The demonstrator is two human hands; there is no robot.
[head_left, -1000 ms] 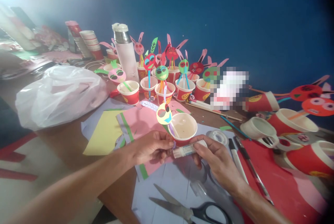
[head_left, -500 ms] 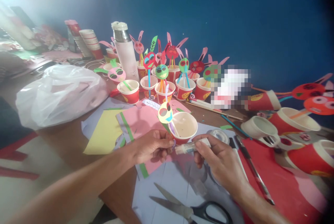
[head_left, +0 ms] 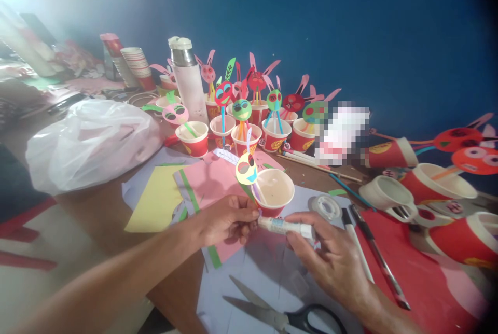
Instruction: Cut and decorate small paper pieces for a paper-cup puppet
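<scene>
My right hand (head_left: 330, 256) grips a small white glue tube (head_left: 286, 226), lying nearly level with its tip pointing left toward my left hand. My left hand (head_left: 225, 219) is closed in a pinch by the tube's tip; what it pinches is too small to make out. Just behind both hands stands a red paper cup (head_left: 273, 192) with a white inside. A straw leans out of it carrying a yellow paper face (head_left: 246, 169).
Scissors (head_left: 280, 313) lie near the front edge. A tape roll (head_left: 326, 206), pens (head_left: 373, 251) and red paper (head_left: 420, 277) are to the right. Yellow and pink sheets (head_left: 187, 189), a white plastic bag (head_left: 91, 142), a flask (head_left: 189, 80) and several decorated cups (head_left: 249, 126) stand behind.
My right hand has slid down and back, tilting the glue tube level, with its tip now lower and right by my left fingers. The left hand and cup have barely moved.
</scene>
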